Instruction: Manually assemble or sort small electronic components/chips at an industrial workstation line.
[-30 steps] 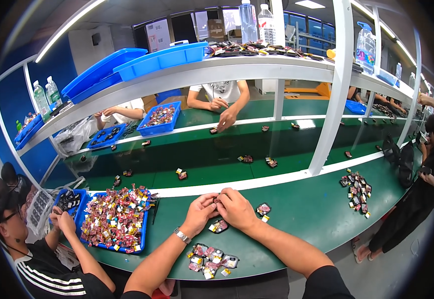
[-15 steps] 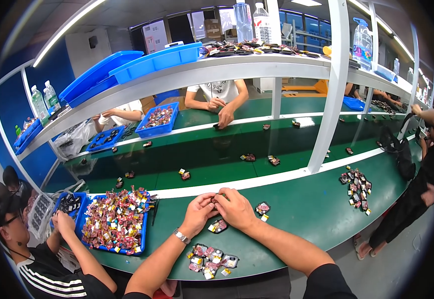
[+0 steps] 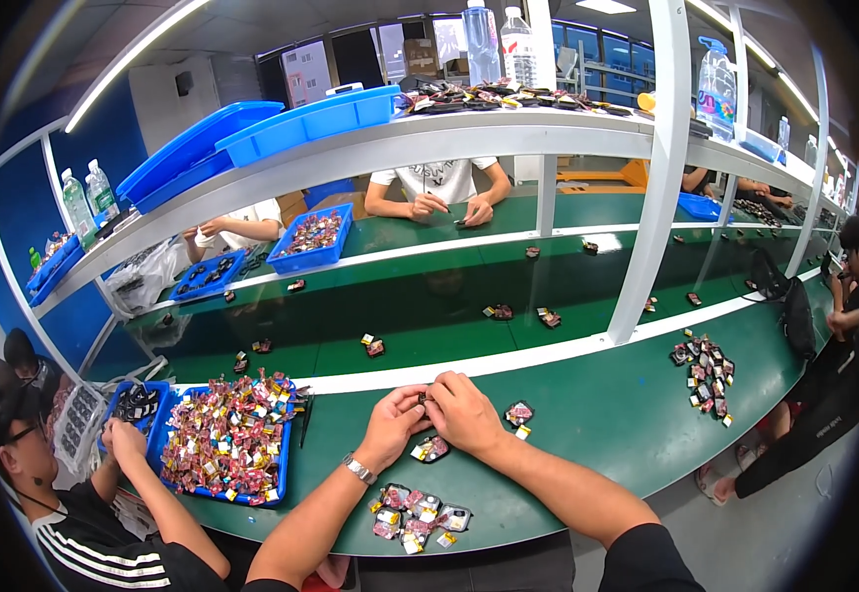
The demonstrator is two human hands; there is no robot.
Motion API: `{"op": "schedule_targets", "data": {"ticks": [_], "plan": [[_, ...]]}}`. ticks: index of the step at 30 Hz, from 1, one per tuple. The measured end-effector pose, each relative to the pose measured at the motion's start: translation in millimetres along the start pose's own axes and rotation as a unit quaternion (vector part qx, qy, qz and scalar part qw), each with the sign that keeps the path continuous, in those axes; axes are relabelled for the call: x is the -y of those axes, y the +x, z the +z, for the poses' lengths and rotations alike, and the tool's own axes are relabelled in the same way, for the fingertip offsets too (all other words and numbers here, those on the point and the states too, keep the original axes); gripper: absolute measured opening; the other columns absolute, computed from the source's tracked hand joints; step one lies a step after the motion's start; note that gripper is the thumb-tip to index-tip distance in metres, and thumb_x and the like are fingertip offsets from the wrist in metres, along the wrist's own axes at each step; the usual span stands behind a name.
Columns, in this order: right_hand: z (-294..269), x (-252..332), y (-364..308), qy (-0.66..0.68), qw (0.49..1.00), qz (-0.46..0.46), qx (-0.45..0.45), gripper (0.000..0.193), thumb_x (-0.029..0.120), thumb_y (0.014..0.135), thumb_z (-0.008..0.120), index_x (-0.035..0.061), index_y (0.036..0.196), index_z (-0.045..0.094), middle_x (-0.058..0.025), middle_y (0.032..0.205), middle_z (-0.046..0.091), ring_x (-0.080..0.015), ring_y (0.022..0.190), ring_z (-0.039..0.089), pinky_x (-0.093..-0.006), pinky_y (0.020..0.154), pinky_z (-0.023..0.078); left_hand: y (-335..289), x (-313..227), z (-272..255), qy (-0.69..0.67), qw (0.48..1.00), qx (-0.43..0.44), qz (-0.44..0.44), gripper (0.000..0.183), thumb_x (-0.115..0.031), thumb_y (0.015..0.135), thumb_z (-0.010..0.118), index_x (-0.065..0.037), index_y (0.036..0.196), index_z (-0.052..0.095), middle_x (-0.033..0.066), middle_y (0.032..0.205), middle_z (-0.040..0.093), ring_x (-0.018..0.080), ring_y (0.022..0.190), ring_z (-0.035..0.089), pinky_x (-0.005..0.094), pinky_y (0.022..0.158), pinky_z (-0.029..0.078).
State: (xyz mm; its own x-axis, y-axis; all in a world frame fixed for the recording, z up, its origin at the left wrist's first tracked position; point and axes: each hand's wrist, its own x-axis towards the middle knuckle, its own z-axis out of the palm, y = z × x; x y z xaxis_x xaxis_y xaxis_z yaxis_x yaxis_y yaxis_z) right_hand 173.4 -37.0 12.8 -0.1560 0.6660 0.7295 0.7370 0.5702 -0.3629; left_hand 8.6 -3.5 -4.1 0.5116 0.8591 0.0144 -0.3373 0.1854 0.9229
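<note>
My left hand (image 3: pixel 394 426), with a metal-band watch (image 3: pixel 358 468) on its wrist, meets my right hand (image 3: pixel 464 412) above the green bench. Both hands are closed, fingertips together on a small dark piece (image 3: pixel 423 397). The fingers cover most of it, so its kind does not show. Just under my hands lies a small black casing with a reddish circuit board (image 3: pixel 430 449). A similar one (image 3: pixel 519 412), with a yellow-and-white tab beside it, lies right of my right hand. Nearer me sits a cluster of several such casings (image 3: pixel 420 518), between my forearms.
At left stands a blue tray (image 3: pixel 286 474) heaped with reddish boards, next to a person working. Dark tweezers (image 3: pixel 306 419) lie by its rim. Another pile of casings (image 3: pixel 708 375) is at right. Beyond a white rail (image 3: pixel 390 378), a green belt carries scattered units; a shelf (image 3: pixel 508 128) crosses above.
Units on the belt have shifted slightly to the right. Across the belt, a person's hands have moved apart and back. The person at far right has changed posture. My hands barely moved.
</note>
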Motion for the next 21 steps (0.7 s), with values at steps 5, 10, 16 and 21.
{"op": "schedule_targets", "data": {"ticks": [5, 10, 16, 21], "plan": [[-5.9, 2.6, 2.0, -0.002, 1.0, -0.009, 0.018, 0.016, 0.008, 0.078, 0.067, 0.0029, 0.091, 0.059, -0.0094, 0.097, 0.057, -0.0279, 0.088, 0.059, -0.0381, 0.072, 0.053, -0.3, 0.1, 0.1, 0.01, 1.0, -0.005, 0.002, 0.03, 0.003, 0.095, 0.048, 0.002, 0.126, 0.049, 0.0105, 0.12, 0.059, 0.0165, 0.108, 0.06, 0.0312, 0.092, 0.054], [-2.9, 3.8, -0.5, -0.009, 1.0, -0.008, 0.017, 0.016, 0.008, 0.078, 0.067, 0.0035, 0.091, 0.06, -0.0092, 0.097, 0.057, -0.0272, 0.087, 0.06, -0.038, 0.069, 0.053, -0.9, -0.5, 0.5, 0.014, 1.0, -0.009, -0.001, 0.03, 0.003, 0.096, 0.048, 0.002, 0.125, 0.049, 0.0102, 0.12, 0.059, 0.0159, 0.108, 0.06, 0.031, 0.092, 0.055], [1.1, -0.8, -4.4, -0.013, 1.0, 0.008, 0.014, 0.014, 0.008, 0.079, 0.066, 0.0033, 0.09, 0.06, -0.0089, 0.096, 0.057, -0.0272, 0.085, 0.061, -0.038, 0.069, 0.054, 0.3, 0.8, 2.7, 0.004, 1.0, -0.001, -0.002, 0.029, 0.001, 0.096, 0.05, 0.002, 0.125, 0.05, 0.0099, 0.118, 0.06, 0.0155, 0.106, 0.061, 0.0306, 0.09, 0.055], [2.2, 3.4, 0.0, 0.018, 0.999, -0.02, -0.042, 0.011, 0.005, 0.08, 0.067, 0.0022, 0.089, 0.061, -0.0093, 0.095, 0.059, -0.0251, 0.081, 0.062, -0.0357, 0.066, 0.053, 1.3, 4.0, 0.9, 0.028, 0.999, -0.042, 0.02, 0.023, -0.001, 0.096, 0.051, 0.0, 0.119, 0.052, 0.0085, 0.109, 0.064, 0.0157, 0.096, 0.064, 0.0307, 0.083, 0.057]]}}
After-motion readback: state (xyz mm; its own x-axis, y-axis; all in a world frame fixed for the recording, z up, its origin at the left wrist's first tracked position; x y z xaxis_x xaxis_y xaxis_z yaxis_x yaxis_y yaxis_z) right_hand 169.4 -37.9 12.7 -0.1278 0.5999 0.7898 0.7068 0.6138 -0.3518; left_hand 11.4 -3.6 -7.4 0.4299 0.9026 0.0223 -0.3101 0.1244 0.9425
